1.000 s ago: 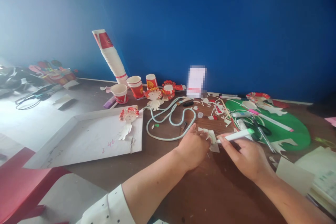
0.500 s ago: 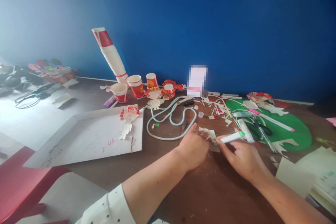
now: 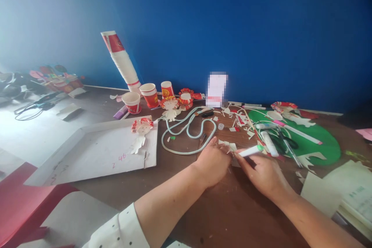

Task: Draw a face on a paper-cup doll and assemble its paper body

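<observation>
My right hand (image 3: 266, 174) grips a white marker (image 3: 247, 152) with a green end, held slantwise with its green end up and to the right. The marker's other end is at my right fingertips, close to a small piece of cut white paper (image 3: 226, 145). My left hand (image 3: 214, 162) is closed at the paper on the brown table (image 3: 221, 217), and its fingers hide part of the piece. How the left fingertips hold it is partly hidden. A looped pale-blue cable (image 3: 178, 153) lies just beyond my left hand.
Paper cups (image 3: 132, 102) and a tall leaning cup stack (image 3: 124, 64) stand by the blue wall. A cut-paper figure (image 3: 143, 130) lies on a white box lid (image 3: 95, 147). Markers and scissors (image 3: 290, 143) rest on a green disc (image 3: 328, 147), near paper scraps (image 3: 240, 120). Books (image 3: 354, 197) sit right.
The whole view has shifted slightly, with things appearing a little further left. My right hand and the marker are a touch closer to my left hand. Both grips look the same.
</observation>
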The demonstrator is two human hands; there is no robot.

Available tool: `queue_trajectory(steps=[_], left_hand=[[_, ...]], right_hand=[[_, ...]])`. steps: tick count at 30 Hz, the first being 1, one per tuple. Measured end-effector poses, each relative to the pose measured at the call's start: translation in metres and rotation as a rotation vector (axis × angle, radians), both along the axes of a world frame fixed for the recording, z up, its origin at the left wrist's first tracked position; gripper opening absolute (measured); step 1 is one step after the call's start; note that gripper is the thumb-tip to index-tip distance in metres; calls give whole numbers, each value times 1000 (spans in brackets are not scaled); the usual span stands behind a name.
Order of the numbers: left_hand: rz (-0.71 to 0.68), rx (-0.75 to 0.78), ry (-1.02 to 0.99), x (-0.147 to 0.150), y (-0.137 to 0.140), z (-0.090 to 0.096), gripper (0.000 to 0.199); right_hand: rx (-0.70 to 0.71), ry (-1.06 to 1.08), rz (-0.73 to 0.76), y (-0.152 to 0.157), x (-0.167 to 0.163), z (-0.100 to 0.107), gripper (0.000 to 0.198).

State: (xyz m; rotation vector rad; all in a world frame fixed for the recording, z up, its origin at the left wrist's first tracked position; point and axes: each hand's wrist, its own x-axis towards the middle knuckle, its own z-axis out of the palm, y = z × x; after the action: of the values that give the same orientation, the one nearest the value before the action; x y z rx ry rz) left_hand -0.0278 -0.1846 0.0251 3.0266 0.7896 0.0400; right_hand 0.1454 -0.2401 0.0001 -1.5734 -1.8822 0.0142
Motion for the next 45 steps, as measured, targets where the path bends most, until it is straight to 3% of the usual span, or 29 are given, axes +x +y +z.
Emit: queue_trajectory(steps=[17, 32, 45], left_hand=[[-15, 14, -22, -4, 2, 5, 29], [-92, -37, -75, -12, 9, 4, 35], [-93, -48, -49, -12, 9, 6, 36]], right_hand=[[19, 106, -132, 1, 7, 1, 27], [58, 66, -50, 10, 4, -5, 27], [-5, 14, -55, 8, 5, -10, 28]])
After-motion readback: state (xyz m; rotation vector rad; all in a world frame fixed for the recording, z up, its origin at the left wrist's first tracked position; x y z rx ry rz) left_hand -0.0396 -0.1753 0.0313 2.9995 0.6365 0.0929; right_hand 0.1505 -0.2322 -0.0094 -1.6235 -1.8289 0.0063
